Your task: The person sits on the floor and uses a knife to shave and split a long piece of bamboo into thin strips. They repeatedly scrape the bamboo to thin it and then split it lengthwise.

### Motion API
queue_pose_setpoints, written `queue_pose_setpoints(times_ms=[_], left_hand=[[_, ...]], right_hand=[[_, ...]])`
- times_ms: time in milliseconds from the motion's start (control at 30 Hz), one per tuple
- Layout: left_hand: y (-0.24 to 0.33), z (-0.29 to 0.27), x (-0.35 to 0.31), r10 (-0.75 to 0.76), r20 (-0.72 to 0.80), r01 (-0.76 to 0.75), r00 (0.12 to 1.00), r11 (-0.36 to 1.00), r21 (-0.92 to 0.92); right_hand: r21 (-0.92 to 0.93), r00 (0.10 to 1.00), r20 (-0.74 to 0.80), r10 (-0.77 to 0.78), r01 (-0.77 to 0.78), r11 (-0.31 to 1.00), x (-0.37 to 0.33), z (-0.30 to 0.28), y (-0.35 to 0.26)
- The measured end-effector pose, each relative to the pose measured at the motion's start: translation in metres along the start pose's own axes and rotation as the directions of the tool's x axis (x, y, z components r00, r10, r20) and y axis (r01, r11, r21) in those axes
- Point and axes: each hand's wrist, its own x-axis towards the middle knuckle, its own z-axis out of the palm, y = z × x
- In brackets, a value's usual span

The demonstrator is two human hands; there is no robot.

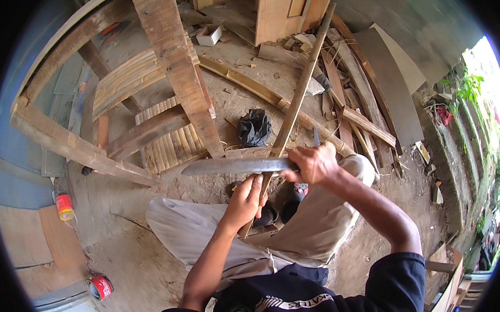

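Observation:
My right hand [316,163] is closed round the grip of a machete [222,166]. Its long broad blade points left and lies crosswise over a narrow wooden strip [302,89]; whether it touches the wood I cannot tell. My left hand [244,203] is wrapped round the strip just below the blade. The strip slopes from between my legs up to the far right, its near end low between my shins. Beyond the blade sits a crumpled black plastic bag [254,128]. A bamboo pole [247,85] passes under the strip on the ground.
A wooden frame [176,64] with bamboo-slat shelves [171,134] stands at left. Scrap boards [352,68] and a leaning panel [389,83] are piled at far right. A white box [209,35] lies at the back. Two cans, one red [99,287] and one red-yellow [65,207], are at left.

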Motion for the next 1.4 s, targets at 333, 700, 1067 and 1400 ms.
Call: queue_pose_setpoints(times_ms=[333,700,1067,1400], left_hand=[[-0.005,0.004,0.009,0.048,-0.109,-0.042,0.993,0.997,0.06],[-0.008,0.006,0.011,-0.006,-0.089,0.004,0.996,1.0,-0.019],[-0.001,0.001,0.002,-0.003,-0.101,0.003,0.995,1.0,0.004],[-0.007,-0.01,-0.004,0.055,-0.111,-0.043,0.992,0.994,0.1]], right_hand=[[-0.092,0.97,-0.156,0.187,-0.203,0.975,0.007,-0.002,-0.02],[-0.087,0.997,-0.002,-0.071,0.071,0.994,0.009,0.006,-0.003],[-0.038,0.886,-0.434,0.166,-0.202,0.979,0.013,0.014,0.034],[-0.148,0.883,0.307,0.355,-0.324,0.934,0.026,-0.01,0.057]])
